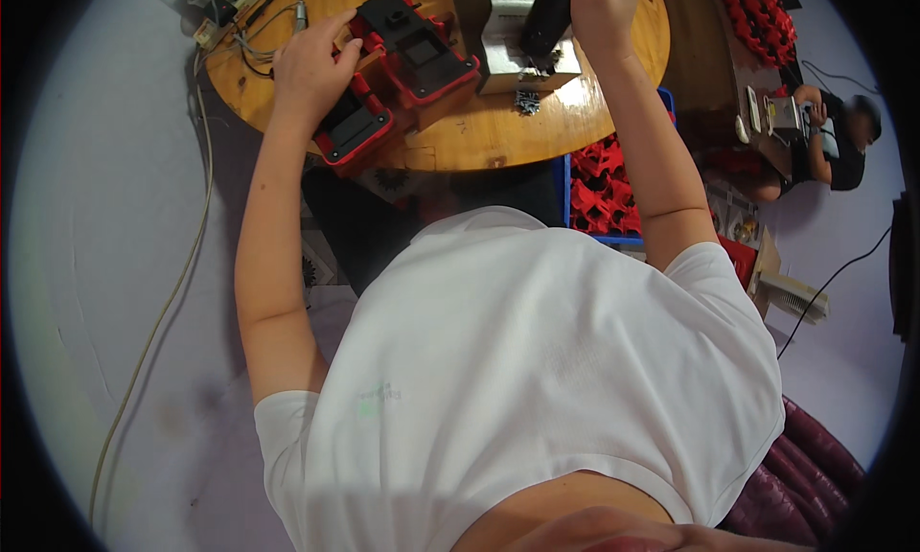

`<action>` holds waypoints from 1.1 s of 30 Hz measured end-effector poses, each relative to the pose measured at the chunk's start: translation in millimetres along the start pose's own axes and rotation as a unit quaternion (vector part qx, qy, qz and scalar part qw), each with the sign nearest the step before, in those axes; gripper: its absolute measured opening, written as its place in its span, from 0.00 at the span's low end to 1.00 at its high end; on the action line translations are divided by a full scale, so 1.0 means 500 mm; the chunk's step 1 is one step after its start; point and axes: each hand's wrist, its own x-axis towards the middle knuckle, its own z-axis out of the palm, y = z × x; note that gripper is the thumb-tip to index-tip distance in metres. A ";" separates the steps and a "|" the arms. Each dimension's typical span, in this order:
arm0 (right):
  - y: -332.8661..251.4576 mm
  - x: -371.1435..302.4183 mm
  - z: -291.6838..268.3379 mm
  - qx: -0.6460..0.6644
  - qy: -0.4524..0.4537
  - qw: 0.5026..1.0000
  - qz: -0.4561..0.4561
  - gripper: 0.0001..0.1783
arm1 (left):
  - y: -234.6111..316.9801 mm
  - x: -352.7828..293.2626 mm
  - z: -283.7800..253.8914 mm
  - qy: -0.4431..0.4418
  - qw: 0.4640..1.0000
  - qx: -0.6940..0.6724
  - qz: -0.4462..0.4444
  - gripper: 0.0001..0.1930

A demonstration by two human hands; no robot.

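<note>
My left hand (314, 71) lies at the left of the round table, its thumb and index finger closed on the edge of a red and black plastic housing (356, 130). Beside that one sits a second red and black housing (428, 61) with a square recess. At the top edge my right hand (608, 13), partly cut off, grips a black electric screwdriver (549, 17). The driver's lower end reaches down to a whitish box (506, 46), where small dark screws (546, 61) show. Next to the box is a little heap of screws (527, 102).
Cables and a power strip (213, 20) lie at the table's left. Below its right edge stands a blue crate (565, 193) of red plastic parts (604, 183). Another person (834, 145) sits at the far right, near more red parts (757, 20). A pale cable (192, 255) crosses the floor.
</note>
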 end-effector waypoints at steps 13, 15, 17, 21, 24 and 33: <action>0.128 0.092 0.299 0.147 0.009 0.979 -0.142 0.16 | 0.029 -0.002 -0.010 -0.032 0.995 0.051 -0.083 0.32; 0.139 0.094 0.306 0.142 0.003 0.979 -0.146 0.14 | 0.029 -0.003 -0.011 -0.026 0.995 0.046 -0.079 0.32; 0.140 0.095 0.304 0.114 -0.009 0.983 -0.142 0.14 | 0.031 -0.004 -0.012 -0.020 0.996 0.041 -0.076 0.31; 0.158 0.099 0.314 0.137 -0.045 0.978 -0.152 0.15 | 0.032 -0.008 -0.011 -0.014 0.997 0.035 -0.073 0.31; 0.165 0.101 0.326 0.120 -0.065 0.982 -0.133 0.16 | 0.031 -0.011 -0.010 -0.015 0.997 0.035 -0.070 0.31; 0.150 0.087 0.333 -0.027 -0.054 0.972 -0.225 0.19 | 0.035 0.001 -0.011 -0.028 0.995 0.054 -0.078 0.30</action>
